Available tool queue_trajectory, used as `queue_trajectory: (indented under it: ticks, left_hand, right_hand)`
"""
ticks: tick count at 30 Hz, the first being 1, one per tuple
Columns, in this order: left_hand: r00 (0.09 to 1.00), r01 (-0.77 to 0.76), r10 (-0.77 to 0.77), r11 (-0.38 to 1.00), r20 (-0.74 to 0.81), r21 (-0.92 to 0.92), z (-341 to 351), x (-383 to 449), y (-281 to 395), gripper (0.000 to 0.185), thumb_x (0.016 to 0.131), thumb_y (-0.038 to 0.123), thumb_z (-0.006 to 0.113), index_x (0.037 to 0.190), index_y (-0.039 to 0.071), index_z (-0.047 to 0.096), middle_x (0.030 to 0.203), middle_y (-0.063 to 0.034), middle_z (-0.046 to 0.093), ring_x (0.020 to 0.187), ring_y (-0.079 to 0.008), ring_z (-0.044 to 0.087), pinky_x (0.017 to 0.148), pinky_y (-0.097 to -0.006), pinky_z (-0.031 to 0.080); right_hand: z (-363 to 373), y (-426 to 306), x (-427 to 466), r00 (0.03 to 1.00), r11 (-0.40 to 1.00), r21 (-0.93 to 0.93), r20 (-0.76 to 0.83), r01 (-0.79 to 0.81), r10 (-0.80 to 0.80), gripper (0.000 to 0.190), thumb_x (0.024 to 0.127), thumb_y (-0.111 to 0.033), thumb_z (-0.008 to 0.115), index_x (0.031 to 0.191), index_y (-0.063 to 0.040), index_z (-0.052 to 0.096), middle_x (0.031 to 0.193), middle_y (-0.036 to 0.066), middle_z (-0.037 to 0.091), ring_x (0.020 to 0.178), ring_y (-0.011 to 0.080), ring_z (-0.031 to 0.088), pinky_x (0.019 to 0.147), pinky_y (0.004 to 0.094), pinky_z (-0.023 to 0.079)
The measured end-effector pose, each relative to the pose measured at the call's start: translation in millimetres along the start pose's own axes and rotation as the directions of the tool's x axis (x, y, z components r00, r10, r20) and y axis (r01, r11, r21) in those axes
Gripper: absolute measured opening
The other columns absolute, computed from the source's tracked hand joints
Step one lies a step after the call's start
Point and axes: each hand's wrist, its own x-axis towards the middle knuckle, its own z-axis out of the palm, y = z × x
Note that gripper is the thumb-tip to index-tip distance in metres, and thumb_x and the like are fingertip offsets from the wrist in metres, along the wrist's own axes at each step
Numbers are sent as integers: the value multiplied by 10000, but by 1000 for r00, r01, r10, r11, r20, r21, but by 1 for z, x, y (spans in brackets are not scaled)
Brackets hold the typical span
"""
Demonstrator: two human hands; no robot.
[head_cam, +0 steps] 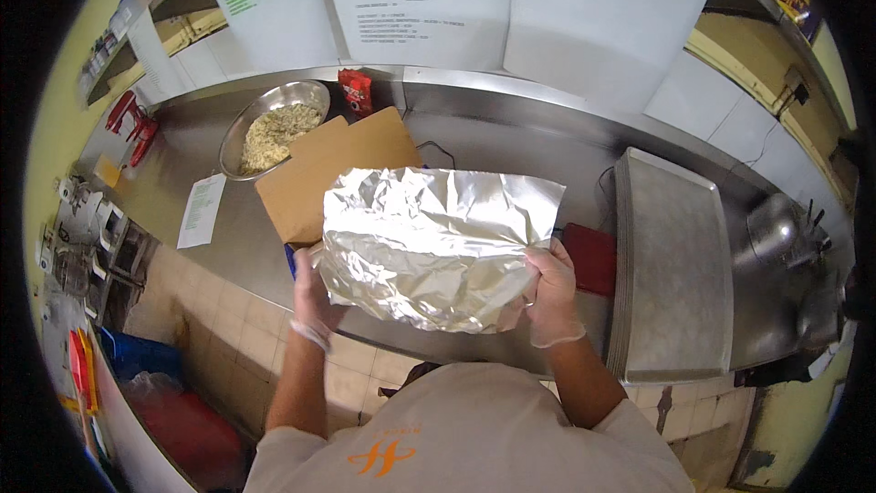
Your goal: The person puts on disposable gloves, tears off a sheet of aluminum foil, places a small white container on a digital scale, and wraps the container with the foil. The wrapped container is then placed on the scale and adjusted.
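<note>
A crumpled sheet of aluminum foil (438, 246) spans the space between my two hands, over the front of the steel counter. My right hand (553, 287), in a clear disposable glove, pinches its right edge, where the foil gathers into creases. At the left edge is my left hand (315, 294), gloved too, its fingers partly hidden behind the foil. An opened cardboard box (342, 157), brown inside with a blue outer edge, lies behind the sheet. The foil covers much of that box.
A steel bowl (231, 144) of pale shredded mixture (277, 133) stands back left, beside a red packet (356, 92). A printed paper (202, 211) lies on the counter (506, 140). To the right are stacked sheet pans (674, 267) and a dark red flat object (588, 259).
</note>
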Motion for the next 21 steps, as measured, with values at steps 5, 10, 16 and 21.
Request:
queue_trajectory:
  ticks: [5, 10, 16, 21]
  left_hand:
    - [999, -39, 39, 995, -6, -93, 56, -26, -90, 988, 860, 812, 439, 1541, 108, 307, 1550, -90, 399, 1427, -343, 358, 1117, -622, 297]
    - [994, -74, 44, 940, -98, -334, 113, 9, -85, 535, 1029, 388, 490, 1408, 15, 437, 1383, -153, 539, 1259, -304, 535, 1101, -476, 399]
    - [949, -164, 81, 951, -305, -260, 127, 25, -69, 187, 999, 122, 580, 1146, 6, 586, 1029, -76, 635, 969, -223, 633, 908, -389, 521]
    - [960, -183, 155, 977, -233, -106, 112, 41, -80, 114, 994, 149, 589, 1037, 43, 593, 903, -49, 595, 866, -214, 623, 822, -390, 540]
  right_hand:
    - [23, 9, 8, 994, 988, 112, -32, 110, -107, 67, 878, -10, 630, 864, -63, 591, 853, 13, 622, 764, 106, 591, 715, 279, 492]
    - [30, 11, 12, 981, 976, 98, -5, 195, -196, 74, 890, -24, 606, 957, -53, 603, 935, 50, 664, 792, 145, 650, 723, 325, 548]
    - [20, -1, 12, 993, 980, 161, -1, 120, -121, 133, 900, 17, 619, 1029, -12, 609, 958, 59, 649, 879, 135, 621, 826, 287, 501]
    - [-2, 8, 4, 968, 967, -97, -72, 234, -241, 380, 855, 49, 637, 1222, 28, 540, 1029, 84, 637, 855, 168, 628, 798, 299, 505]
